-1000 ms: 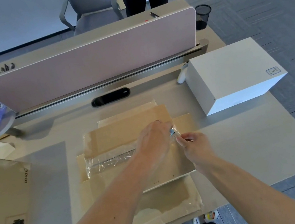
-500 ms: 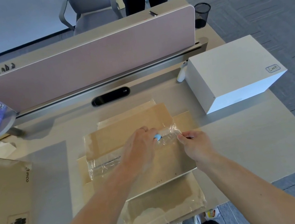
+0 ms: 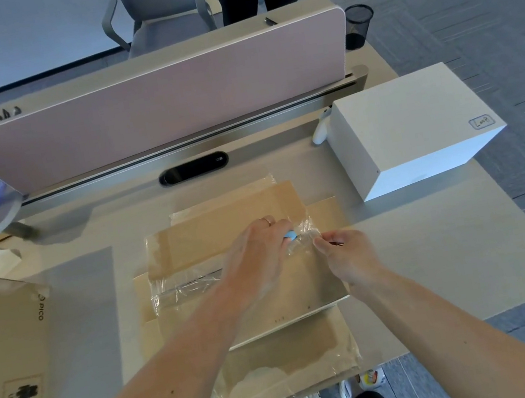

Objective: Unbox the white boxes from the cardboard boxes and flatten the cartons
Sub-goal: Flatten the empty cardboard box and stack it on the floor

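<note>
Head view, now. One plain white rectangular box (image 3: pixel 412 128) already out of its carton and parked at the right end of the pale grey tabletop (image 3: pixel 474 267), well apart from both hands. In the middle, a brown cardboard carton (image 3: pixel 225 236) lying flat, flaps spread, strips of crinkled clear packing tape (image 3: pixel 182 288) clinging across its seam and another loose sheet at the near flap. Left hand (image 3: pixel 257 262) pressed down on the carton, closed around a small light-blue tool (image 3: pixel 291 237), most likely a cutter, tip at the tape. Right hand (image 3: pixel 346 254) just beside it, fingers pinched narrow on the tape's right end, holding it taut. At the far left, a second brown printed cardboard carton (image 3: pixel 7 366), looking unflattened and perhaps unopened; contents not visible. Judged from this: one unboxing done, this carton nearly flat with only tape to deal with, at least one carton left.

Head view, against the earlier frames. A second ago, left hand further right, meeting the right hand at the tape's end; since then drawn leftward along the seam, blue tool now exposed. Right hand hardly shifted, same pinch kept. White box and left carton unmoved.
</note>
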Motion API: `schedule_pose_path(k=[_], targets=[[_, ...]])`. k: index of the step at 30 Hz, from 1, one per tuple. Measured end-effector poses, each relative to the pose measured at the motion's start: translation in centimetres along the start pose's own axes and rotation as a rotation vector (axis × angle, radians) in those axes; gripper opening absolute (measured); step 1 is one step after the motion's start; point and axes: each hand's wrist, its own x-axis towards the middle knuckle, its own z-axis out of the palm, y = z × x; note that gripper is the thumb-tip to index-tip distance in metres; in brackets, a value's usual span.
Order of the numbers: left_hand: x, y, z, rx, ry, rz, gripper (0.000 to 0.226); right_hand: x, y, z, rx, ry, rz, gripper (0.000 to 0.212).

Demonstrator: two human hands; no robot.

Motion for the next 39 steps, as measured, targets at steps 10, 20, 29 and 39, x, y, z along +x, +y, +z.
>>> schedule_pose_path(k=[10,20,29,39], targets=[[1.1,2.0,1.6,-0.106,0.070,0.057,0.019,0.4,0.3,-0.6,-0.114,-0.015,-0.076,0.018],[0.9,0.8,0.8,-0.057,0.104,-0.018,0.020,-0.3,-0.1,-0.5,-0.025,-0.005,-0.056,0.019],[0.4,0.6,0.4,-0.028,0.071,0.018,0.020,-0.3,-0.3,-0.5,-0.019,0.010,-0.043,0.015],[0.3,0.5,0.2,-0.089,0.076,0.007,0.021,-0.1,-0.2,-0.3,0.003,0.034,-0.042,0.012]])
